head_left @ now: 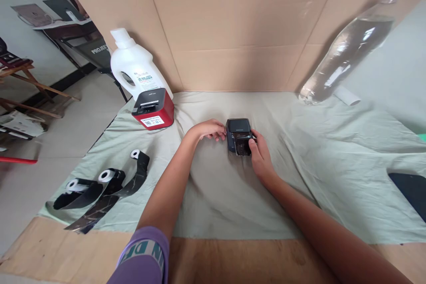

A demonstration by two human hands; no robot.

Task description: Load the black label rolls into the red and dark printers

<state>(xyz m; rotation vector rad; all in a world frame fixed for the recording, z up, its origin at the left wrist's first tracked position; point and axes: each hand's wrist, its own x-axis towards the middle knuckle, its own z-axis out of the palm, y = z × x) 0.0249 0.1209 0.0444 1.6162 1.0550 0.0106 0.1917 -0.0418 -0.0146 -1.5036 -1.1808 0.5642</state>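
A small black portable printer (238,125) lies on the cloth in the middle. A glossy black strip (242,145) hangs over its near side. My right hand (262,157) grips the printer's right side, with the thumb on the strip's edge and the other fingers mostly hidden behind. My left hand (213,129) is at the printer's left side with loosely bent fingers. Its fingertips are at or just off the printer's edge; contact is hard to tell. Nothing shows inside the left hand.
A red and black receipt printer (159,111) stands at left before a white detergent bottle (140,66). Several rolls with black strips (113,186) lie front left. A large clear bottle (349,53), a white roll (347,96) and a dark flat object (409,188) are at right. Cardboard (233,22) walls the back.
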